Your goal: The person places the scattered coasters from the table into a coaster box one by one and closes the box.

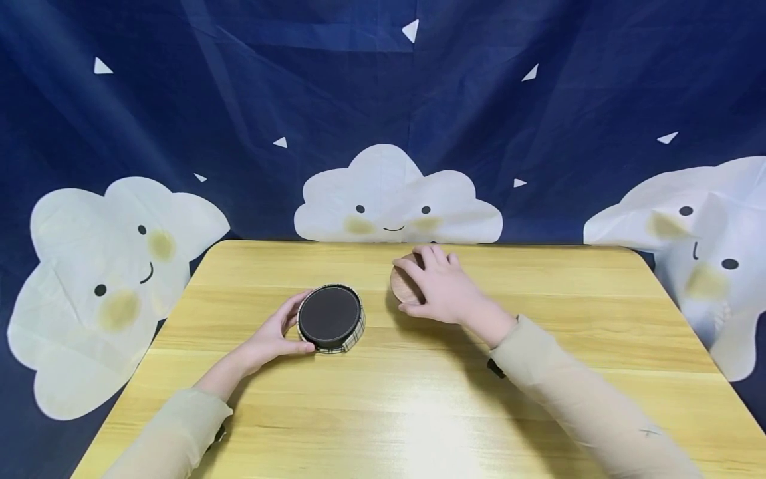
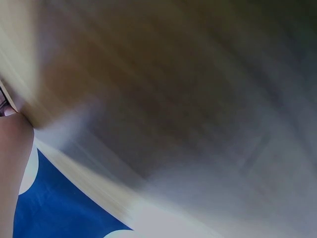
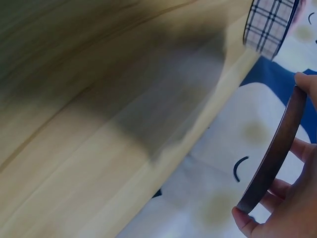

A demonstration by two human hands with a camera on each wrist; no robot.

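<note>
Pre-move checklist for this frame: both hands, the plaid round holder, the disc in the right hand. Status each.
1. Left hand grips plaid holder: ok.
2. Holder flat on table: ok.
3. Right hand holds the disc by its edge: ok.
4. Disc clear of the holder: ok, apart.
5. Holder's dark top is a stack or a lid: cannot tell.
6. Left wrist view usable: not ok, blurred.

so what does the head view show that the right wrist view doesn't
Only the head view shows both hands: the left hand gripping the round plaid holder, its dark top, and the right hand covering a wooden disc. Only the right wrist view shows that disc's thin dark edge held by fingertips. Both show the wooden table and the cloud backdrop.
</note>
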